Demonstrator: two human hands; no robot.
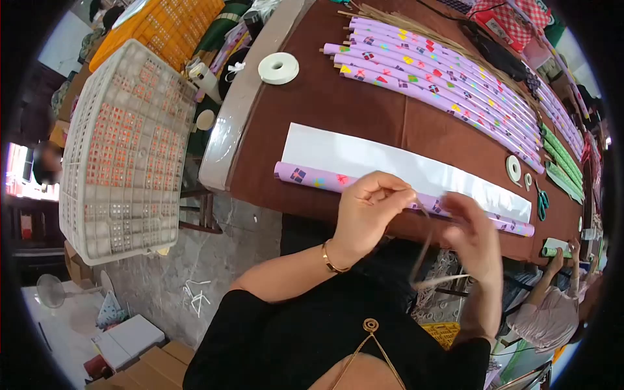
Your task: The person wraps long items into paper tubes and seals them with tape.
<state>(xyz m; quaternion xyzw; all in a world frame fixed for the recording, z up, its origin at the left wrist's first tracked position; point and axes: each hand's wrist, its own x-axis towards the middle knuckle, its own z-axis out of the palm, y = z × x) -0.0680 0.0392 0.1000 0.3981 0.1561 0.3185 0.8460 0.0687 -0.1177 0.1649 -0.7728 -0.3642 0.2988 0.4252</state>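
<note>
My left hand [372,211] is raised over the near edge of the table, fingers pinched on one end of a thin brown strip [426,244]. The strip hangs in a loop between my hands. To the right, my right hand [473,237] is smeared by motion, so its fingers and what they hold are unclear. Behind both hands lies a white sheet [364,154], its near edge rolled into a purple patterned roll [312,177]. My hands hide the middle of that roll.
Finished purple rolls [416,81] lie across the brown table [325,97]. White tape rolls [278,69] and green scissors [542,205] rest there too. A white crate [136,149] stands at left. A co-worker's hands [558,259] hold a green roll at far right.
</note>
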